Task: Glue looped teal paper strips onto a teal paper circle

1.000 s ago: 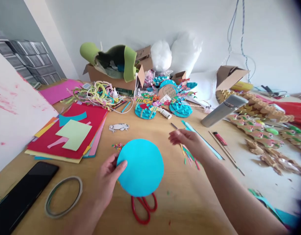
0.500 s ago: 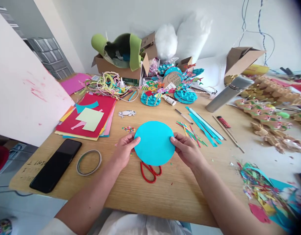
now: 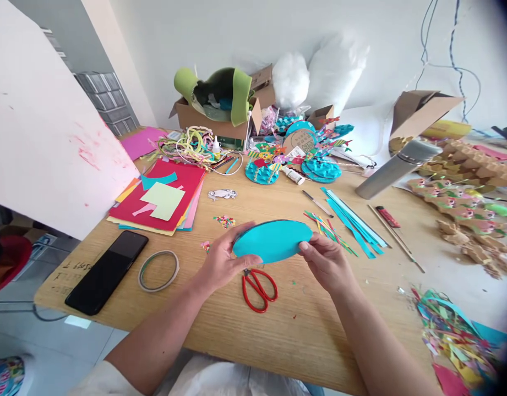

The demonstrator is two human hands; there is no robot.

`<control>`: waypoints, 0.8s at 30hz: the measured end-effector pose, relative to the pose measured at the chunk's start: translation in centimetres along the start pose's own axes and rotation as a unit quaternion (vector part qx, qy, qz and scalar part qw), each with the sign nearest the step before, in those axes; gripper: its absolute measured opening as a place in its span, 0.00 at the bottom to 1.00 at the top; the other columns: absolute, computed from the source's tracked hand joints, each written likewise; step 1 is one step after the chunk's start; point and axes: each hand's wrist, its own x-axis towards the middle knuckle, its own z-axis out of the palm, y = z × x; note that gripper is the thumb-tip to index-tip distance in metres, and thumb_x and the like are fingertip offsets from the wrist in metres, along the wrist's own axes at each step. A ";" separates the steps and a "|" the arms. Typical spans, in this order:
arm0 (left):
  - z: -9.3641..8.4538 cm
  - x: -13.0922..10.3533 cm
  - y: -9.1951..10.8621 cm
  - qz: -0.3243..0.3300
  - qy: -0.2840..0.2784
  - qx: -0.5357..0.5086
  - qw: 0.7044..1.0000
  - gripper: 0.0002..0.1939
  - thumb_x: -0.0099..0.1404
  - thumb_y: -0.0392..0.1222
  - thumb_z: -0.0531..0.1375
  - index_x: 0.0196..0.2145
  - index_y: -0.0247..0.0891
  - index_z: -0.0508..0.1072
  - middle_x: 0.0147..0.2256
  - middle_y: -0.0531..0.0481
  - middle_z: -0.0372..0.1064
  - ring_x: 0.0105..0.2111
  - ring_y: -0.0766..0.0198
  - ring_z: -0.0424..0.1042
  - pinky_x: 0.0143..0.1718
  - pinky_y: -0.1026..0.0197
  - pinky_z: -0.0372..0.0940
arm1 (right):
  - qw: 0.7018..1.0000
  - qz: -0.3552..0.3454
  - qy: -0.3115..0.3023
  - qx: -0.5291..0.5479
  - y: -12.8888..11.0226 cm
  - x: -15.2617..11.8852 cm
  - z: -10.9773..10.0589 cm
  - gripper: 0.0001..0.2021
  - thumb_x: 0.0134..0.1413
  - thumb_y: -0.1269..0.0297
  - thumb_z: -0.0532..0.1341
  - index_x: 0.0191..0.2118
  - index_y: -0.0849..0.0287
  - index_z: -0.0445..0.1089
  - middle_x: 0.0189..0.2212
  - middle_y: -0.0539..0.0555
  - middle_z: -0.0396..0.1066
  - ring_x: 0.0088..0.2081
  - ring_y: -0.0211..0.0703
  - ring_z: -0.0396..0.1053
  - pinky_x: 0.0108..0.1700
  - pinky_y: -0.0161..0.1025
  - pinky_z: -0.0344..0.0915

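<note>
Between my two hands is a flat blue disc (image 3: pixel 273 242), held above the table and tilted so that it looks like a narrow oval. My left hand (image 3: pixel 226 256) grips its left side, thumb lying on the top face and fingers underneath. At the right edge my right hand (image 3: pixel 325 258) pinches the disc between thumb and fingers. Red-handled scissors (image 3: pixel 259 289) lie on the table just below the disc, their blades partly hidden. Small piles of coloured paper bits (image 3: pixel 225 221) lie beyond my left hand, and thin coloured paper strips (image 3: pixel 330 231) beyond my right.
A black phone (image 3: pixel 107 272) and a tape roll (image 3: pixel 158 271) lie at left, near stacked coloured paper (image 3: pixel 158 198). Blue strips (image 3: pixel 352 220), a grey cylinder (image 3: pixel 396 168) and paper scraps (image 3: pixel 455 335) are at right. Decorated blue crafts (image 3: pixel 262 171) stand at the back.
The disc has tipped from facing me to a flatter slant. My left thumb has slid further onto its face. More of the scissors shows, and the view has shifted slightly left.
</note>
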 end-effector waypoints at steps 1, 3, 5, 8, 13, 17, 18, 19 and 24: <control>0.1 0.0 0.0 -0.005 -0.011 0.025 1.000 0.26 0.56 0.48 0.69 0.52 0.39 0.75 0.45 0.45 0.77 0.44 0.53 0.75 0.43 0.58 0.69 | 1.000 -0.007 0.000 0.005 0.3 0.1 -0.1 0.13 0.49 0.47 0.67 0.32 0.51 0.76 0.30 0.52 0.76 0.32 0.45 0.72 0.37 0.46 0.71; 0.2 -0.1 0.0 -0.007 -0.023 0.091 0.996 0.13 0.61 0.47 0.65 0.41 0.38 0.80 0.35 0.48 0.79 0.35 0.56 0.76 0.38 0.60 0.69 | 1.000 -0.028 -0.013 -0.005 0.5 0.1 -0.1 0.13 0.52 0.48 0.65 0.36 0.50 0.76 0.32 0.53 0.77 0.34 0.46 0.74 0.38 0.48 0.73; 0.2 -0.1 0.1 0.017 -0.021 0.144 0.989 0.10 0.65 0.44 0.60 0.35 0.39 0.81 0.31 0.48 0.79 0.32 0.58 0.77 0.37 0.60 0.69 | 0.995 -0.082 -0.013 -0.047 0.1 0.0 0.1 0.13 0.57 0.54 0.64 0.47 0.47 0.74 0.42 0.54 0.77 0.42 0.49 0.75 0.44 0.51 0.73; 0.4 -0.2 0.1 0.069 -0.008 0.176 0.982 0.11 0.65 0.39 0.58 0.40 0.42 0.81 0.38 0.48 0.80 0.38 0.57 0.79 0.43 0.59 0.70 | 0.946 -0.252 0.058 -0.196 -1.5 -0.7 0.9 0.26 0.56 0.66 0.65 0.60 0.43 0.64 0.57 0.57 0.67 0.58 0.53 0.66 0.55 0.58 0.68; 0.6 -0.3 -0.3 0.073 -0.013 0.198 0.977 0.13 0.66 0.38 0.57 0.44 0.44 0.80 0.43 0.49 0.80 0.42 0.57 0.79 0.45 0.59 0.71 | 0.775 -0.456 0.066 -0.432 -4.1 -2.3 2.9 0.36 0.50 0.76 0.68 0.63 0.44 0.61 0.57 0.59 0.63 0.60 0.57 0.62 0.57 0.58 0.66; 0.5 -0.4 -0.5 0.075 -0.007 0.213 0.974 0.13 0.67 0.39 0.57 0.46 0.44 0.79 0.44 0.49 0.79 0.42 0.58 0.78 0.46 0.59 0.70 | 0.724 -0.476 0.047 -0.498 -4.2 -2.4 3.7 0.29 0.52 0.77 0.65 0.59 0.49 0.66 0.57 0.59 0.61 0.62 0.58 0.58 0.60 0.57 0.64; 0.5 -0.4 -0.6 0.077 -0.003 0.217 0.973 0.13 0.67 0.39 0.57 0.46 0.43 0.79 0.43 0.49 0.79 0.42 0.58 0.78 0.45 0.59 0.70 | 0.717 -0.475 0.044 -0.508 -4.1 -2.4 3.7 0.27 0.53 0.77 0.65 0.58 0.50 0.67 0.57 0.59 0.61 0.63 0.57 0.57 0.61 0.57 0.63; 0.5 -0.3 -0.6 0.080 0.001 0.221 0.972 0.13 0.67 0.39 0.57 0.46 0.43 0.79 0.43 0.48 0.79 0.41 0.58 0.79 0.44 0.60 0.70 | 0.711 -0.475 0.043 -0.516 -4.0 -2.3 3.7 0.26 0.53 0.77 0.64 0.56 0.50 0.68 0.57 0.59 0.61 0.63 0.57 0.57 0.61 0.57 0.63; 0.4 -0.3 -0.7 0.093 0.007 0.242 0.966 0.18 0.62 0.31 0.56 0.46 0.42 0.78 0.42 0.49 0.80 0.41 0.58 0.79 0.44 0.60 0.71 | 0.690 -0.497 0.047 -0.525 -3.9 -2.4 3.3 0.21 0.53 0.77 0.64 0.52 0.53 0.70 0.56 0.59 0.63 0.61 0.56 0.59 0.61 0.55 0.64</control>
